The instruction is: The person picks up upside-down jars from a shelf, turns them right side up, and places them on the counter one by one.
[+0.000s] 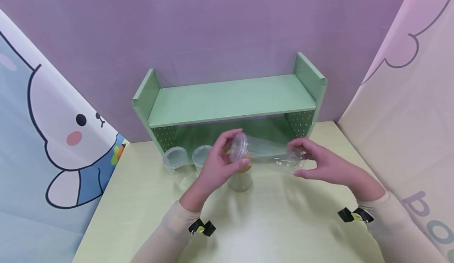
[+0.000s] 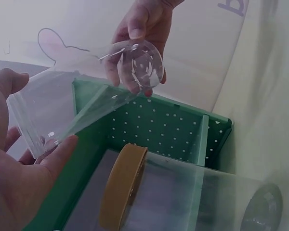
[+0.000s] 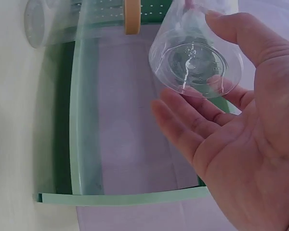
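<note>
A clear plastic cup (image 1: 264,149) lies tilted on its side in the air between both hands. My left hand (image 1: 218,166) grips its wide rim end, thumb on the near side and fingers on the far side. At the narrower end, my right hand (image 1: 328,166) holds the cup by the base, thumb and fingers spread around it; the round base (image 3: 195,65) faces the right wrist view. Just behind and below the cup stands a clear jar (image 1: 240,183) with a tan lid (image 2: 123,187), partly covered by the left hand and the cup.
Two clear lidded containers, one at the left (image 1: 175,158) and one beside the left hand (image 1: 201,155), stand on the pale table (image 1: 142,207). A green two-level shelf (image 1: 230,99) stands behind them against a purple backdrop. Printed cloth panels border both sides.
</note>
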### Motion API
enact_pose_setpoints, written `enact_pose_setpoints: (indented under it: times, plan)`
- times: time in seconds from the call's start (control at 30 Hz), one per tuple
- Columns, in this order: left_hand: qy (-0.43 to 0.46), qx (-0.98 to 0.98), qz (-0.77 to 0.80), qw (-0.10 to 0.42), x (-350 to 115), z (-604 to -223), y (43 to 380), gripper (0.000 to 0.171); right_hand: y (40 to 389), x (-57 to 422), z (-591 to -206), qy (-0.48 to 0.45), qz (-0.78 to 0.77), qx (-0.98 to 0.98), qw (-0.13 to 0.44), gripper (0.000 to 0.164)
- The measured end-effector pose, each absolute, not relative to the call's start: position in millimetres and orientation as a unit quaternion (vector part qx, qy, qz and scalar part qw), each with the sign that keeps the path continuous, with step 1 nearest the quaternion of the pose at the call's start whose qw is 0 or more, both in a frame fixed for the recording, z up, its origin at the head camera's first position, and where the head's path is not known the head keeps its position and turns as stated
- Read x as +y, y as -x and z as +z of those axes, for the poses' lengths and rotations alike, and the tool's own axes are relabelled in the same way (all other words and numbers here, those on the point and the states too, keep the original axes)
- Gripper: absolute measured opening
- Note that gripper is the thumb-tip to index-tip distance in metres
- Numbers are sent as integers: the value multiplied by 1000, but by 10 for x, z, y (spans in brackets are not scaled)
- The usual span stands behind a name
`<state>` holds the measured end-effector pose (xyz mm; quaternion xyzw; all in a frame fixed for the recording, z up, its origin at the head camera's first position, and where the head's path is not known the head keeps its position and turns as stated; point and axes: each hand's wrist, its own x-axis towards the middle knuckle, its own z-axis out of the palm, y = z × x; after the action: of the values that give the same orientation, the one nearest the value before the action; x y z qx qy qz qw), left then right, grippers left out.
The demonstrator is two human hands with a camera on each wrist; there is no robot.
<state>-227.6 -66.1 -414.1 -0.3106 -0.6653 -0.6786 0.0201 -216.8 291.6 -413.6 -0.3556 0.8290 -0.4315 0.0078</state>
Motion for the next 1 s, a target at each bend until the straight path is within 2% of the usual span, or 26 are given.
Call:
enact_pose_setpoints:
  times: [0.13, 0.43, 1.0]
  plan:
    - [311, -668, -676, 21, -639, -4130, 2282, 81, 2156, 2908, -4159, 355, -416, 837, 0, 67]
    - [312, -703, -639, 15, -578, -4127, 2279, 78, 2153, 2812, -4148, 381, -391, 836, -59, 70]
    - [330, -736, -591, 14, -476, -4113, 2274, 78, 2153, 2659, -4195, 366, -363, 855, -55, 70]
